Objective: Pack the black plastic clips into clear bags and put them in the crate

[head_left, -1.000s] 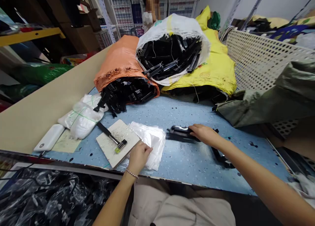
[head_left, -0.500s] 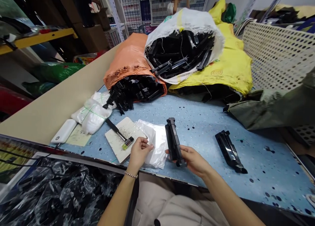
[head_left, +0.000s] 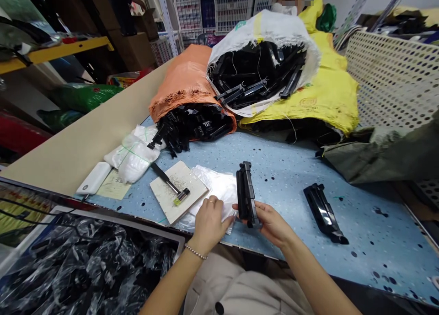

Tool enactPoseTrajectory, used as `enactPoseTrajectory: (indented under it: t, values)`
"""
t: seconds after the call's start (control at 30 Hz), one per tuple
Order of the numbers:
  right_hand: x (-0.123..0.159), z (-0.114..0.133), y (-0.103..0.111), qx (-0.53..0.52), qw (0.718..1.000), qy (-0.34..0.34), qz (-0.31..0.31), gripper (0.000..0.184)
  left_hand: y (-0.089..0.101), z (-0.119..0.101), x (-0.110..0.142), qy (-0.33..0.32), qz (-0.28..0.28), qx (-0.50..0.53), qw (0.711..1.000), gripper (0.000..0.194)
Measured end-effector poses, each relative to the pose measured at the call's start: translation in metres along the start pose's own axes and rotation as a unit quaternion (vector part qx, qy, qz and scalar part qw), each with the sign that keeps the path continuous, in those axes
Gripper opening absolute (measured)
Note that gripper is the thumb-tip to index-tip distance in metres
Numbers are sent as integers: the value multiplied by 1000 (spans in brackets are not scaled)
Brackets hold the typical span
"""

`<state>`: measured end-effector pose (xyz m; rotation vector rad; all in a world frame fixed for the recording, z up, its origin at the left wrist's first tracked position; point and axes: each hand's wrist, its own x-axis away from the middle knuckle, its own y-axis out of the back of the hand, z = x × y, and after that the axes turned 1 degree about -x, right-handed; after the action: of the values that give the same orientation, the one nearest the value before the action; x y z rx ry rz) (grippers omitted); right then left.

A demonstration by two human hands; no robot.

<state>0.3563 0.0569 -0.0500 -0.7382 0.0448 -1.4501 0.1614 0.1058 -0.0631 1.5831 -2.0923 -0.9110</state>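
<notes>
My right hand is closed round the lower end of a long black plastic part, which stands nearly upright above the table. My left hand rests on a stack of thin clear plastic bags, its fingers bent onto them and the thumb to the right; the fingertips are partly hidden. A similar black plastic part lies on the blue table to the right. Left of the bags, a small hammer with a black handle and a yellow-green face lies on a white board.
At the back, an orange sack, a white sack and a yellow sack hold black parts. A wrapped white bundle and a white device lie left. A crate of bagged black pieces stands below. A perforated basket stands right.
My left hand has moved right and slightly down onto the plastic bags, close to the black part. My right hand still holds that part, turned slightly. The view has shifted a little left.
</notes>
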Motion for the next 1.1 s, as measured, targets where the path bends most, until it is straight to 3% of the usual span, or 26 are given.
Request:
enactPoseTrajectory:
  t: [0.03,0.1,0.17,0.27,0.37,0.6,0.77,0.9,1.0,1.1]
  values:
    - [1,1,0,-2,1000,3,-4,38,-1,-1,-2,-14,10,-30,999,10]
    - [5,2,1,-3,1000,5,-11,37,0,2,-10,1,27,-17,1000,11]
    - [9,3,2,-2,1000,5,-12,36,4,10,-18,57,22,67,996,12]
    - [13,3,2,-4,1000,-3,-6,35,14,21,-26,145,9,231,962,22]
    - [12,2,-1,-17,1000,-14,7,35,20,23,-25,171,23,299,938,27]
    - [-7,5,-28,-48,998,-5,48,38,14,19,-19,164,-69,238,955,30]
    - [-37,1,-49,-47,997,-8,60,31,16,17,-20,130,-26,267,954,19]
    - [-50,-4,-41,-70,997,-13,26,29,30,22,-17,139,-13,322,936,23]
    - [-50,-9,-27,-83,996,-17,6,30,38,26,-13,140,-60,353,923,22]
    - [-47,-12,-19,-69,997,-17,-9,29,41,27,-10,56,-133,264,954,11]
